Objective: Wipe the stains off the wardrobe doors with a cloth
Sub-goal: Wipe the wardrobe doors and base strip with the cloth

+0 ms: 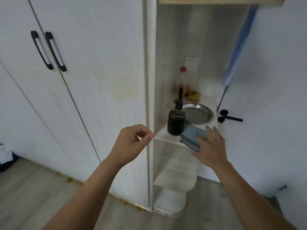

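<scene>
A white wardrobe door (pixel 99 67) fills the left half, with yellowish brown drip stains (pixel 121 98) running down its right part. A folded blue cloth (pixel 192 136) lies at the front edge of an open shelf (pixel 162 135), beside a black pump bottle (pixel 176 121). My right hand (pixel 211 145) reaches over the cloth with straight fingers, its fingertips at the cloth's right end. My left hand (pixel 132 143) hovers in front of the door's right edge, fingers loosely curled, holding nothing.
A round steel dish (pixel 197 113) sits behind the bottle. A red-capped bottle (pixel 183 78) stands at the stained back corner. Two black handles (pixel 48 50) are on the left doors. An open door with a black handle (pixel 230 117) stands right. Brown spots dot the floor (pixel 71 180).
</scene>
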Motion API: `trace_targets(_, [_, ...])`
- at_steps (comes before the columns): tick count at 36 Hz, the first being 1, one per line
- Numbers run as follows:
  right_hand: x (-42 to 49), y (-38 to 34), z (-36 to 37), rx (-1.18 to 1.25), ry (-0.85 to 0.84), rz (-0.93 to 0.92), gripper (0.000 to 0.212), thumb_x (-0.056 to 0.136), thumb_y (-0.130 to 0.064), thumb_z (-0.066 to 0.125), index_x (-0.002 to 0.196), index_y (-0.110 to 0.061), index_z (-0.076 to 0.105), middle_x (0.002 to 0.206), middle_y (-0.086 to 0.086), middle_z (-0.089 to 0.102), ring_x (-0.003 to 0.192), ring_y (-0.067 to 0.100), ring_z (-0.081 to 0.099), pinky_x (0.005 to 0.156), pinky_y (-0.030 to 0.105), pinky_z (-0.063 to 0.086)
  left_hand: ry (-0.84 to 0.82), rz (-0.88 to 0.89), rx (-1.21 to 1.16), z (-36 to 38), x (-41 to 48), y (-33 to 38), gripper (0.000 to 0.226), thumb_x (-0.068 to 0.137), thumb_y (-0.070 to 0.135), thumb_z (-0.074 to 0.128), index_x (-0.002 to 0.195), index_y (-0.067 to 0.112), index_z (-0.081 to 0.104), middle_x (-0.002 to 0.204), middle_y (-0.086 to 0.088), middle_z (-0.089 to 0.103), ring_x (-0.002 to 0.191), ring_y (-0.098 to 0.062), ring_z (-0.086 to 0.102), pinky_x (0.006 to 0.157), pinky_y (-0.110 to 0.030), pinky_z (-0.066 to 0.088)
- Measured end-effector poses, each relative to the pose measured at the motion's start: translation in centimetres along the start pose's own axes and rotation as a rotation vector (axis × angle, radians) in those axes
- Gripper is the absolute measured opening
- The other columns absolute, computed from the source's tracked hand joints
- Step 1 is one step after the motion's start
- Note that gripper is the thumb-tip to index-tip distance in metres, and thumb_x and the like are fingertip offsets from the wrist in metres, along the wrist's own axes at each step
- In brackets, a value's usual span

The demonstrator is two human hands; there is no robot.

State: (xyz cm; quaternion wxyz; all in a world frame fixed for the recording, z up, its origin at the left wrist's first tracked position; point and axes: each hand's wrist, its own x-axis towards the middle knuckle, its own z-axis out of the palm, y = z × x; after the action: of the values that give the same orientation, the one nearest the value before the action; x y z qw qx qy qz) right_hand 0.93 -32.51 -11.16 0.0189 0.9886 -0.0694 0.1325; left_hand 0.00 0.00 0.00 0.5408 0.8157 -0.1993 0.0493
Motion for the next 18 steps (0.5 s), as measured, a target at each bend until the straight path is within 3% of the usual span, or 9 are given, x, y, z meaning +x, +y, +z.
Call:
trace_targets(3, [1.0,0.6,0.7,0.053,-0.053,-0.021,0.048,0.078,-0.048,0.081,0.113,-0.016,0.075,0.151,0.021,0.044,0.143,0.048,0.031,0.112,0.058,0.033,-0.016,-0.047,0.014,0.8,0.9,-0.2,0.011,0.096,0.018,0.073,0.085,0.017,0.075,0.085,0.008,0.074,0.078,-0.003,0.066,0.066,-0.017,0.048])
trace_targets(5, [1.5,0.6,0.7,0.091,-0.077,-0.046,0.026,0.084,-0.029,0.078,0.099,-0.008,0.076,0.135,0.019,0.059,0.134,0.043,0.043,0.107,0.052,0.039,-0.057,-0.074,0.017,1.5,1.2,-0.6,0.010,0.096,0.019,0.073,0.086,0.019,0.075,0.086,0.009,0.075,0.078,-0.004,0.066,0.067,-0.018,0.048])
trace_targets(7, [1.8,0.4,-0.2,0.129,-0.096,-0.080,0.014,0.089,-0.022,0.071,0.087,-0.008,0.069,0.110,0.014,0.068,0.114,0.035,0.057,0.089,0.040,0.046,-0.111,-0.097,0.037,2.0,1.7,-1.1,0.009,0.096,0.021,0.073,0.087,0.022,0.075,0.088,0.010,0.075,0.080,-0.004,0.067,0.070,-0.019,0.050])
trace_targets(10, [2.2,0.3,-2.8,0.210,-0.208,-0.012,0.019,0.098,-0.031,0.055,0.084,-0.020,0.047,0.090,0.003,0.064,0.082,0.023,0.059,0.063,0.033,0.040,-0.191,-0.112,0.090,2.9,2.3,-1.6,0.006,0.096,0.026,0.072,0.092,0.025,0.075,0.095,0.012,0.074,0.088,-0.008,0.069,0.073,-0.019,0.050])
trace_targets(12, [2.2,0.1,-5.0,0.413,-0.213,0.011,0.023,0.099,-0.032,0.055,0.081,-0.021,0.047,0.078,-0.002,0.062,0.070,0.020,0.058,0.057,0.035,0.042,-0.207,-0.124,0.091,3.6,2.5,-1.9,0.005,0.097,0.026,0.071,0.100,0.029,0.074,0.102,0.013,0.072,0.094,-0.009,0.069,0.073,-0.018,0.048])
trace_targets(14, [1.8,-0.5,-7.5,0.685,-0.213,-0.002,0.022,0.098,-0.028,0.061,0.078,-0.022,0.055,0.072,-0.002,0.065,0.068,0.019,0.062,0.059,0.035,0.046,-0.202,-0.133,0.075,4.3,2.5,-2.2,0.021,0.098,0.024,0.069,0.116,0.034,0.069,0.115,0.015,0.068,0.104,-0.007,0.066,0.078,-0.021,0.051])
trace_targets(18, [0.5,-3.3,-11.4,1.274,-0.287,-0.028,0.010,0.099,-0.018,0.063,0.090,-0.016,0.066,0.086,0.002,0.075,0.077,0.013,0.070,0.067,0.029,0.051,-0.192,-0.229,-0.138,4.5,1.4,-1.9,0.058,0.092,0.015,0.066,0.141,0.041,0.051,0.142,0.021,0.054,0.131,-0.004,0.053,0.100,-0.029,0.053])
